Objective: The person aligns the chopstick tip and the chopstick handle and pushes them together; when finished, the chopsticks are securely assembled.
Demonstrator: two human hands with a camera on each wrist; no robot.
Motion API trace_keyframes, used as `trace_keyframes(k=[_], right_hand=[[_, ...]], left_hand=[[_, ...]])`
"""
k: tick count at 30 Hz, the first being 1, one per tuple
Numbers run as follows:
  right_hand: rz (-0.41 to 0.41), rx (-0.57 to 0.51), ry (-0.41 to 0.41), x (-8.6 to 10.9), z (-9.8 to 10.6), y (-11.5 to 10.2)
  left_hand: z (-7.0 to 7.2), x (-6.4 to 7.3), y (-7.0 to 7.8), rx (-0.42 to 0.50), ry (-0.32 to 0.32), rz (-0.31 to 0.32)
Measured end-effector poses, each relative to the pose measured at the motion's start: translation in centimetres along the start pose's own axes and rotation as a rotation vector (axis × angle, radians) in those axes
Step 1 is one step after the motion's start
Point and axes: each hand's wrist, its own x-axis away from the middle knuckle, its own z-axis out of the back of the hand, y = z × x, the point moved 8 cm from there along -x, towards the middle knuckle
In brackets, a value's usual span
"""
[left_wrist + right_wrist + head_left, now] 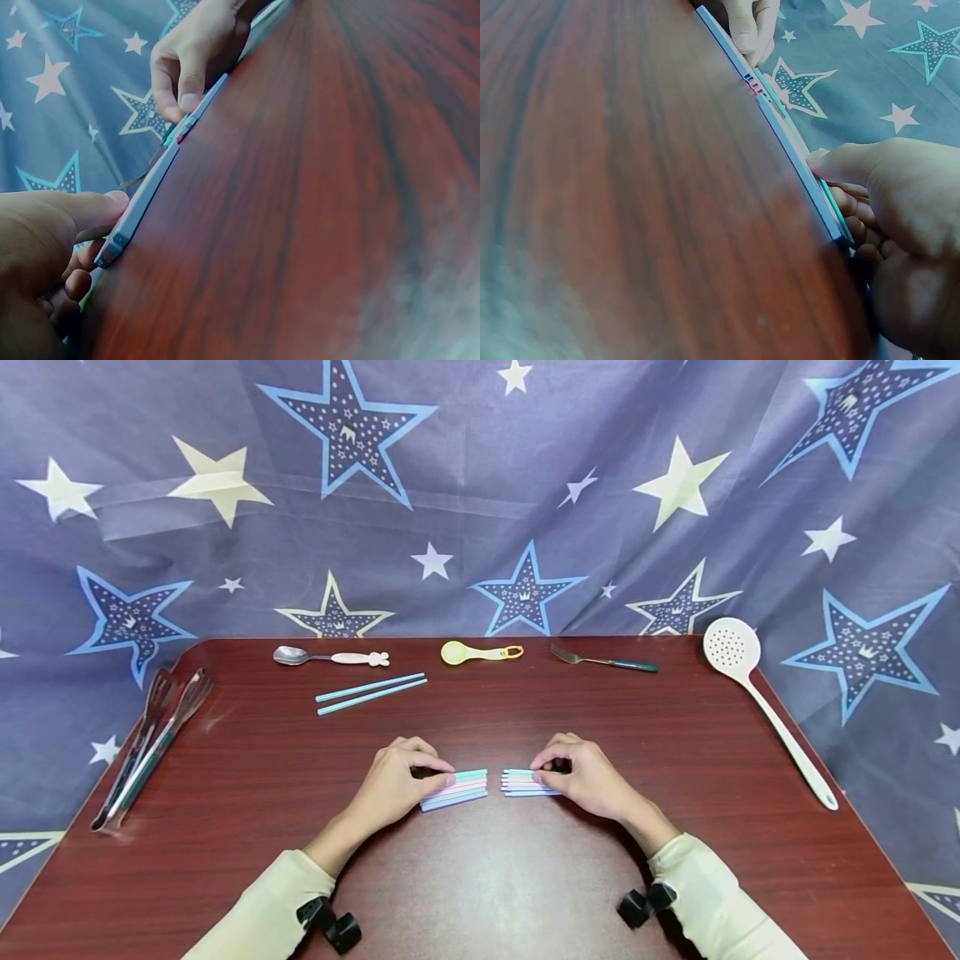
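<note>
Pale sleeves point(262, 903) near; left hand point(397, 782) pinches the left straw row point(463, 790), right hand point(591, 778) the right straw row point(517, 783)
Aligning seems in hand; next likely calls for a level grip

Stick rows point(471, 783) are coloured green, pink and blue; the tabletop point(487, 718) is red-brown (dark wood grain); the backdrop point(465, 468) is blue-grey, star-printed throughout.
</note>
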Motion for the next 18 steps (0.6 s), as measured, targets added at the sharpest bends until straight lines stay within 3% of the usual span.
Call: trace_keyframes(k=[18], right_hand=[[-0.003, -0.004, 0.022, 0.00, -0.10, 0.01]], left_hand=[[0.04, -0.13, -0.18, -0.005, 0.003, 0.028]])
